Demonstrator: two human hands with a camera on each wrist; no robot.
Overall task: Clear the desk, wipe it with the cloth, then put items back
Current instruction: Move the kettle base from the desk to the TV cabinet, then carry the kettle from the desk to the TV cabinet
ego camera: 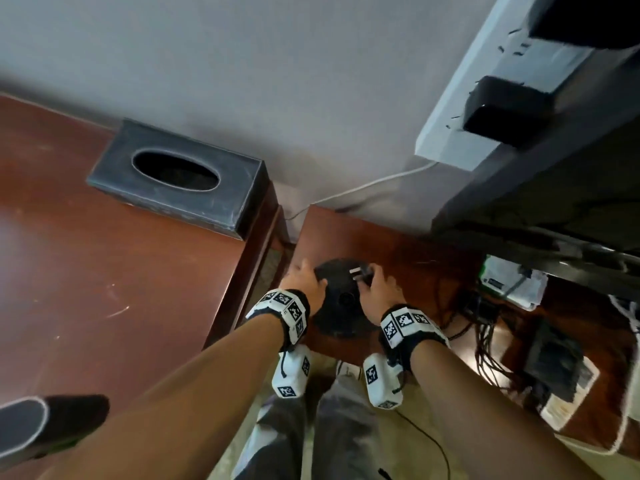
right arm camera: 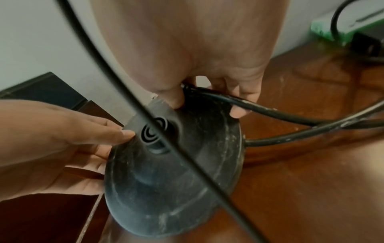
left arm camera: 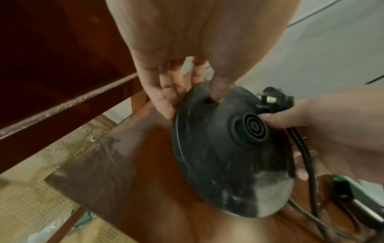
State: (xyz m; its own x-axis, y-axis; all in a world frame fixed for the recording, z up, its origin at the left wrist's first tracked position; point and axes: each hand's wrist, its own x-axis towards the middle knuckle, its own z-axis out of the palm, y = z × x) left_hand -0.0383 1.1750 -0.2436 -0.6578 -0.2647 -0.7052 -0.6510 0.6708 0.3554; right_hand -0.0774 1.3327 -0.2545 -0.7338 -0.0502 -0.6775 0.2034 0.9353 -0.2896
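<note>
A dusty black round kettle base (ego camera: 341,299) is held tilted over a low wooden side table (ego camera: 398,244), right of the red-brown desk (ego camera: 86,254). My left hand (ego camera: 304,282) grips its left rim. In the left wrist view the left thumb presses the top of the kettle base (left arm camera: 218,156) and the fingers (left arm camera: 166,98) curl under the rim. My right hand (ego camera: 375,289) grips the right rim, with the plug (ego camera: 360,273) and black cord (right arm camera: 270,111) caught under its fingers (right arm camera: 239,113). I cannot tell whether the kettle base (right arm camera: 166,180) touches the table. No cloth is in view.
A dark tissue box (ego camera: 176,178) stands at the desk's back right corner. A white power strip (ego camera: 485,98) with a black adapter (ego camera: 505,109) hangs on the wall. Tangled cables and small devices (ego camera: 502,306) crowd the side table's right half. A dark object (ego camera: 34,431) lies at bottom left.
</note>
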